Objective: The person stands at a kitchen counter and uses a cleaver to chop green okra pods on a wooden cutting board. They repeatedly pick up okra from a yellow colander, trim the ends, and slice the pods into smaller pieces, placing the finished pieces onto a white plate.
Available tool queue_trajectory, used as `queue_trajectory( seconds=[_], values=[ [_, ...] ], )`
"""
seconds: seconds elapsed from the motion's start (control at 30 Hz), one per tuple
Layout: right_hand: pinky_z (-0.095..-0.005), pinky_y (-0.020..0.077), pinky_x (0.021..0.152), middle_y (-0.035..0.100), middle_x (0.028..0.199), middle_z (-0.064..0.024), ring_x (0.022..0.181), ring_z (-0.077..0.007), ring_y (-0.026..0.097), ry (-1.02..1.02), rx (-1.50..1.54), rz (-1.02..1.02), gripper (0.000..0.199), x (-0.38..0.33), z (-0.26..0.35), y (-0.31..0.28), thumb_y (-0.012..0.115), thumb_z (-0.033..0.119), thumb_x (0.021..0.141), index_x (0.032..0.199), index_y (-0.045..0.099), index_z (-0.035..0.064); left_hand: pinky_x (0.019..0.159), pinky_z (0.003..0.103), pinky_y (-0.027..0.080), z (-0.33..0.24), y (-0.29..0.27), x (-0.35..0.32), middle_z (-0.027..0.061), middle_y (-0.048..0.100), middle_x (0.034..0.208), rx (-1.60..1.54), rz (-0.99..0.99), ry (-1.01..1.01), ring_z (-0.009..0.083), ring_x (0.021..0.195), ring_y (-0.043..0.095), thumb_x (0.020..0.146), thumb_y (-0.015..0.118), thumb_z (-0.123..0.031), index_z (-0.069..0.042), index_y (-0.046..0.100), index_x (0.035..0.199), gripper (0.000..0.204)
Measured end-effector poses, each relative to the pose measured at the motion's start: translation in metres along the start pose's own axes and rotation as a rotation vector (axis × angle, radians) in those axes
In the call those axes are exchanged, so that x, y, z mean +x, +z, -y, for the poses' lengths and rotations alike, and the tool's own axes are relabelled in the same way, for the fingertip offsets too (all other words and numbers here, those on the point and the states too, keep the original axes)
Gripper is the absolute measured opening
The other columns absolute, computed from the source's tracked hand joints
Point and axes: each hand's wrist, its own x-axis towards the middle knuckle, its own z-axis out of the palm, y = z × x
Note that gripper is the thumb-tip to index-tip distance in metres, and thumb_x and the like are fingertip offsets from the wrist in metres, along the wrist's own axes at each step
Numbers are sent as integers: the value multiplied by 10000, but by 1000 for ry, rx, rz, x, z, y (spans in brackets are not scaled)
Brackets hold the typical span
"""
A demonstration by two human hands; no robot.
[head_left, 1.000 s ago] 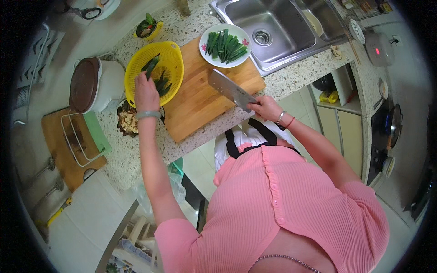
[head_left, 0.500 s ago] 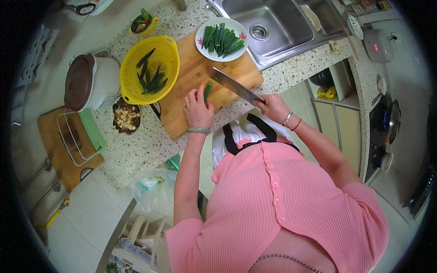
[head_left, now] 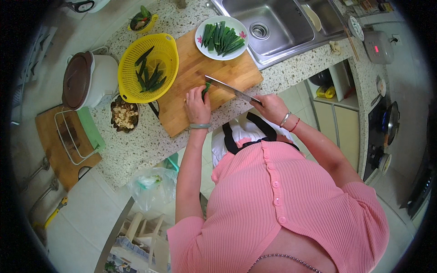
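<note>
On the wooden cutting board (head_left: 184, 116), my left hand (head_left: 197, 107) is closed on a green okra pod (head_left: 206, 89), pressing it against the wood. My right hand (head_left: 270, 108) grips the handle of a kitchen knife (head_left: 230, 88). The blade's far end rests at the tip of the okra, close beside my left fingers. Cut okra pieces (head_left: 221, 38) fill a white plate (head_left: 200, 48) at the board's far end. To the left, a yellow colander (head_left: 126, 54) holds several whole okra pods (head_left: 150, 75), its rim over the board's edge.
A bowl of chopped light pieces (head_left: 124, 116) stands left of the board, near a white pot with a brown lid (head_left: 77, 82). A small yellow-handled bowl (head_left: 142, 22) sits farther back. The steel sink (head_left: 282, 27) lies at the far right; a hanging plastic bag (head_left: 152, 184) is below the counter.
The knife has moved left and its blade has come onto the okra tip. My left fingers have curled more closely around the okra.
</note>
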Motion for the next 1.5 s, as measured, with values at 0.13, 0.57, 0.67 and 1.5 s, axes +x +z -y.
queue_trajectory(
  seconds=[0.13,0.57,0.67,1.5],
  values=[
    [-466,491,609,621,696,-187,657,-377,612,-7,-16,9,220,1,2,-2,595,278,896,878,681,76,825,409,462,0,0,0,84,601,1017,-6,-4,2,292,967,560,825,648,-108,-90,620,1040,218],
    [-479,500,650,644,752,-195,710,-378,631,31,-12,70,217,13,-4,1,593,263,883,839,682,70,799,408,472,2,-15,4,55,589,1026,130,113,61,278,939,568,797,636,-63,-138,689,965,191],
    [-479,496,645,643,747,-192,694,-379,626,14,6,93,233,6,-9,-10,596,282,883,849,685,69,794,387,481,9,-15,1,60,572,1072,79,81,138,264,928,570,818,637,-52,-123,700,959,171],
    [-472,506,674,652,774,-205,728,-392,633,-12,26,225,274,29,8,8,629,324,860,816,698,62,727,332,490,25,5,-15,86,562,937,-322,-178,-136,244,847,585,752,748,-44,-32,659,813,108]
  ],
)
